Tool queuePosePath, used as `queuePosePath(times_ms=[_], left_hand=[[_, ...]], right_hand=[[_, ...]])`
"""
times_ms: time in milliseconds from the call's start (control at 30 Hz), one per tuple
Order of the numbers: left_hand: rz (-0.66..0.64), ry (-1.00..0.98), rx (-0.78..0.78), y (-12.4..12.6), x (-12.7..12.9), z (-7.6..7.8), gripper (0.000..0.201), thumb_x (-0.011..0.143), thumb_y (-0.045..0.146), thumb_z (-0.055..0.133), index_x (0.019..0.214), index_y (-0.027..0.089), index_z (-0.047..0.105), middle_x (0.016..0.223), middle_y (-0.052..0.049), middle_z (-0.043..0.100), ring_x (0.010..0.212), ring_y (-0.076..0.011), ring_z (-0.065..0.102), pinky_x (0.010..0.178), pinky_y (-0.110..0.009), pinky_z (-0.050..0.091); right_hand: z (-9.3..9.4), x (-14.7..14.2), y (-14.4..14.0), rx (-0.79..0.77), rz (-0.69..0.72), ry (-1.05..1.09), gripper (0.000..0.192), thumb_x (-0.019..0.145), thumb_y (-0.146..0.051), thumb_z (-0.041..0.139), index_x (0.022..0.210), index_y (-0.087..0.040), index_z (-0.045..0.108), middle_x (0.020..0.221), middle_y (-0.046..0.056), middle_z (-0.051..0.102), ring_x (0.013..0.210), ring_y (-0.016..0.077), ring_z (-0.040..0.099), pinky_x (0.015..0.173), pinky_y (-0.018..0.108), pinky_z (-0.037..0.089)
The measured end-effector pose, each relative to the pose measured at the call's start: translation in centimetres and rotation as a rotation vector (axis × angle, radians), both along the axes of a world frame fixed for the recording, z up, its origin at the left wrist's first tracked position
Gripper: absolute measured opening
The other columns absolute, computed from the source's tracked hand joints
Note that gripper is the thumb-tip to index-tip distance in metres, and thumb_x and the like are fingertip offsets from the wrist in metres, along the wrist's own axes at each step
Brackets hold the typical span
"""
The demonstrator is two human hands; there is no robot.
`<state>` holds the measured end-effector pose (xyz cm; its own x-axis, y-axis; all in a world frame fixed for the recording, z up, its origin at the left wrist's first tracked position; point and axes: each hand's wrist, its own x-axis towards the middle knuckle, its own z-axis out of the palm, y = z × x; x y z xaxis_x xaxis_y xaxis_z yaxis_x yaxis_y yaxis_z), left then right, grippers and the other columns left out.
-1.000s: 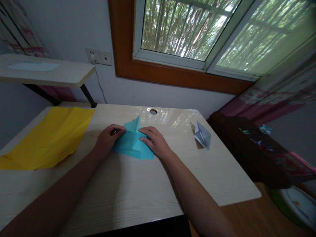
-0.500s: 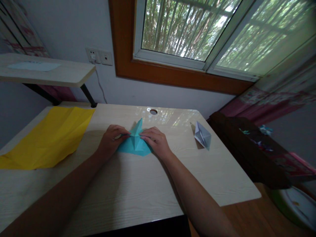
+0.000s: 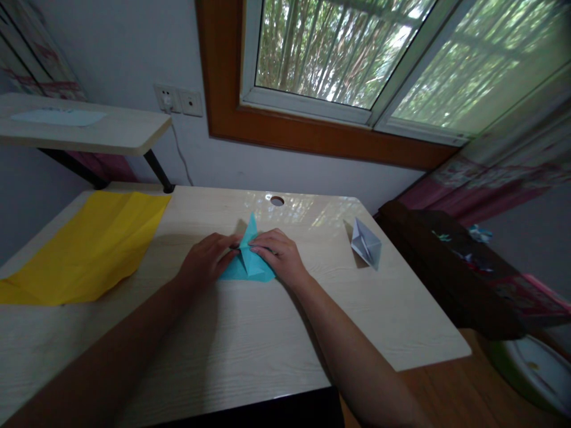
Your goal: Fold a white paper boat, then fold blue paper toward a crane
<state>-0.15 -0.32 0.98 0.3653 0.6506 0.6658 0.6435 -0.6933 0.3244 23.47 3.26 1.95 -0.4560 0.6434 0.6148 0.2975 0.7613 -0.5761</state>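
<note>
Left hand (image 3: 206, 263): flat on the left half of the blue paper (image 3: 248, 266), fingers (image 3: 227, 242) stretched out and pressing down, not curled round anything; probably pinning the sheet so it cannot slide.
Right hand (image 3: 277, 255): laid over the right half, fingers (image 3: 259, 240) bent at the centre fold, pressing rather than gripping.
Blue paper: mid-bench, between both hands, folded to a point that rises toward the window; lower edge flat on the bench (image 3: 250, 339).
Yellow sheet (image 3: 89, 246): spread at the left, well apart from the hands, near corner reaching the bench edge.
Grey folded paper (image 3: 366, 245): standing at the right, apart from the right hand.
Open room: bare bench in front of the hands and on either side; cable hole (image 3: 277, 201) just behind the tip.
</note>
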Motion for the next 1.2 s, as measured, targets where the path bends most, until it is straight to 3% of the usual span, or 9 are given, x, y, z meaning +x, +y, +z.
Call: queuePosePath(times_ms=[200, 400, 500, 733, 933, 1033, 1200], left_hand=[[-0.096, 0.168, 0.095, -0.2, -0.2, 0.5, 0.040, 0.098, 0.018, 0.053, 0.137, 0.029, 0.056, 0.109, -0.007, 0.070, 0.094, -0.0191, 0.066, 0.081, -0.032, 0.056], [-0.085, 0.178, 0.077, -0.1, -0.5, 0.3, 0.042, 0.097, 0.017, 0.053, 0.137, 0.029, 0.055, 0.109, -0.007, 0.069, 0.096, -0.0193, 0.067, 0.083, -0.033, 0.058], [-0.075, 0.161, 0.116, -0.2, -0.6, 0.0, 0.043, 0.096, 0.016, 0.056, 0.137, 0.029, 0.053, 0.119, -0.009, 0.066, 0.101, -0.0189, 0.068, 0.084, -0.032, 0.059], [-0.050, 0.201, 0.052, -0.6, -0.7, -0.7, 0.030, 0.095, 0.016, 0.055, 0.119, 0.030, 0.066, 0.141, -0.007, 0.054, 0.105, -0.0158, 0.068, 0.090, -0.030, 0.059], [-0.172, 0.177, 0.021, -0.3, -0.7, -0.3, 0.027, 0.097, 0.022, 0.056, 0.121, 0.028, 0.067, 0.133, -0.009, 0.063, 0.112, -0.0208, 0.066, 0.097, -0.036, 0.056], [-0.230, 0.146, -0.039, -0.3, -0.8, 0.4, 0.029, 0.099, 0.020, 0.052, 0.123, 0.029, 0.067, 0.122, -0.008, 0.069, 0.107, -0.0193, 0.067, 0.094, -0.036, 0.056], [-0.146, 0.039, -0.033, -0.1, -1.2, 0.5, 0.028, 0.098, 0.021, 0.055, 0.120, 0.031, 0.070, 0.118, -0.006, 0.070, 0.102, -0.0180, 0.069, 0.091, -0.033, 0.057]], right_hand=[[0.1, -0.1, 0.0, 0.033, 0.016, 0.007, 0.014, 0.096, -0.032, 0.065, 0.103, -0.029, 0.077, 0.099, 0.004, 0.077, 0.096, 0.0201, 0.068, 0.088, 0.040, 0.055], [0.3, -0.1, 0.0, -0.006, -0.007, -0.006, 0.013, 0.094, -0.035, 0.067, 0.100, -0.029, 0.077, 0.099, 0.003, 0.077, 0.097, 0.0213, 0.068, 0.091, 0.042, 0.055], [0.4, 0.0, -0.1, -0.001, -0.002, 0.006, 0.012, 0.094, -0.034, 0.068, 0.099, -0.029, 0.077, 0.099, 0.003, 0.077, 0.097, 0.0209, 0.068, 0.091, 0.042, 0.055], [0.2, 0.0, 0.0, -0.012, -0.002, -0.001, 0.012, 0.093, -0.035, 0.069, 0.100, -0.030, 0.077, 0.099, 0.003, 0.077, 0.097, 0.0213, 0.067, 0.092, 0.043, 0.055], [0.0, 0.1, 0.1, 0.018, 0.020, 0.009, 0.013, 0.092, -0.034, 0.070, 0.102, -0.030, 0.076, 0.100, 0.003, 0.076, 0.098, 0.0210, 0.067, 0.091, 0.041, 0.055], [0.2, 0.2, 0.0, 0.003, 0.008, 0.021, 0.015, 0.091, -0.035, 0.072, 0.105, -0.030, 0.076, 0.102, 0.004, 0.076, 0.100, 0.0219, 0.067, 0.092, 0.043, 0.055], [0.9, 0.4, -0.4, -0.079, -0.106, 0.110, 0.017, 0.094, -0.036, 0.067, 0.108, -0.029, 0.074, 0.109, 0.006, 0.072, 0.108, 0.0229, 0.065, 0.098, 0.044, 0.054]])
